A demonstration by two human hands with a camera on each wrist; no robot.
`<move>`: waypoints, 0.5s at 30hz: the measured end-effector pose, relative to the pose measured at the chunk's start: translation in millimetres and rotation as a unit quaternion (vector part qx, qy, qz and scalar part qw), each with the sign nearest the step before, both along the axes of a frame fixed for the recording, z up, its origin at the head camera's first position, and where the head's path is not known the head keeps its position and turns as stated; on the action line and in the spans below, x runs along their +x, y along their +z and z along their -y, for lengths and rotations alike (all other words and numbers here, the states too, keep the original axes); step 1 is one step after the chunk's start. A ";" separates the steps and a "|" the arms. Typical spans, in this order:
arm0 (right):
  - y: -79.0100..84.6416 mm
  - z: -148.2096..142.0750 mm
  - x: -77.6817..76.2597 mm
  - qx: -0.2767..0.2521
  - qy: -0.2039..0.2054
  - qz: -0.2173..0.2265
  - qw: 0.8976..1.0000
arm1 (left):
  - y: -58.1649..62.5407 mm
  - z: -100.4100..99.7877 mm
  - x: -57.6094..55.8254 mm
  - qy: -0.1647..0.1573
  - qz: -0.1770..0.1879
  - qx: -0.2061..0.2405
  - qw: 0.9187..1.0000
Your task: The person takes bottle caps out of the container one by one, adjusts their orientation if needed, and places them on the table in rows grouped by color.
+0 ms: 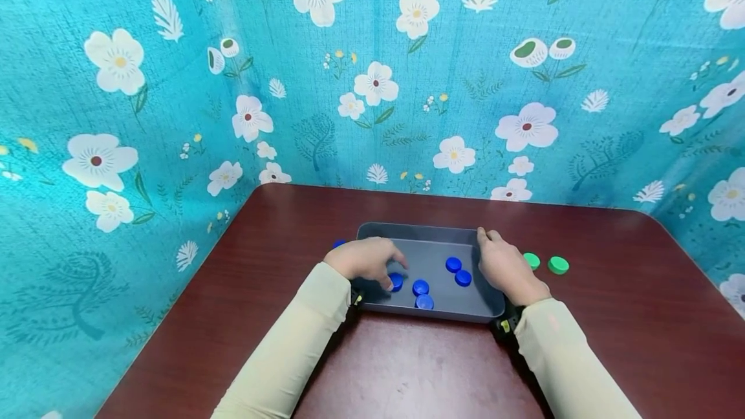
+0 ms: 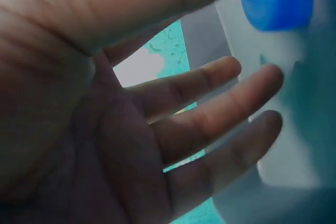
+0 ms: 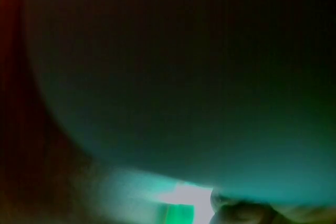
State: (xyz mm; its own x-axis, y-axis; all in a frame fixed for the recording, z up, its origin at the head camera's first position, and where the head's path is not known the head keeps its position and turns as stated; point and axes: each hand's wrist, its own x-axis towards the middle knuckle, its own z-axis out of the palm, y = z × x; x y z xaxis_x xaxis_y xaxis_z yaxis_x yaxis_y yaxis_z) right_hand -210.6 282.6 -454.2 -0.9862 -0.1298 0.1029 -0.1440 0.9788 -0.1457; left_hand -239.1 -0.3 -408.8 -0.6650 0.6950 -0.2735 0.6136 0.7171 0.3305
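A dark grey rectangular tray (image 1: 431, 233) lies on the table with several blue bottle caps (image 1: 453, 264) in it. Over its left end is my left hand (image 1: 363, 257), fingers spread and lightly bent. The left thumb tip is at a blue cap (image 1: 396, 281); whether it touches cannot be told. In the left wrist view that cap (image 2: 278, 1) sits by the thumb, and the other fingers (image 2: 226, 121) hold nothing. My right hand (image 1: 507, 267) grips the tray's right rim. The right wrist view is mostly dark, filled by the tray's wall (image 3: 184, 103).
Two green caps (image 1: 559, 265) lie on the brown table (image 1: 291, 231) just right of the tray. Another blue cap (image 1: 339, 244) is outside the tray, partly hidden behind my left hand. A turquoise floral cloth (image 1: 407, 83) hangs behind the table and along the left.
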 end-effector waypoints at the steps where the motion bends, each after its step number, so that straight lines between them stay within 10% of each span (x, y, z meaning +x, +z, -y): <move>1: 0.0 0.2 -0.1 0.000 -0.002 0.001 1.000 | -0.5 -0.5 0.1 -0.006 0.001 -0.002 1.000; 15: -0.9 1.9 -1.0 -0.003 -0.016 0.008 1.000 | -2.0 -4.4 0.5 -0.019 0.036 -0.017 0.999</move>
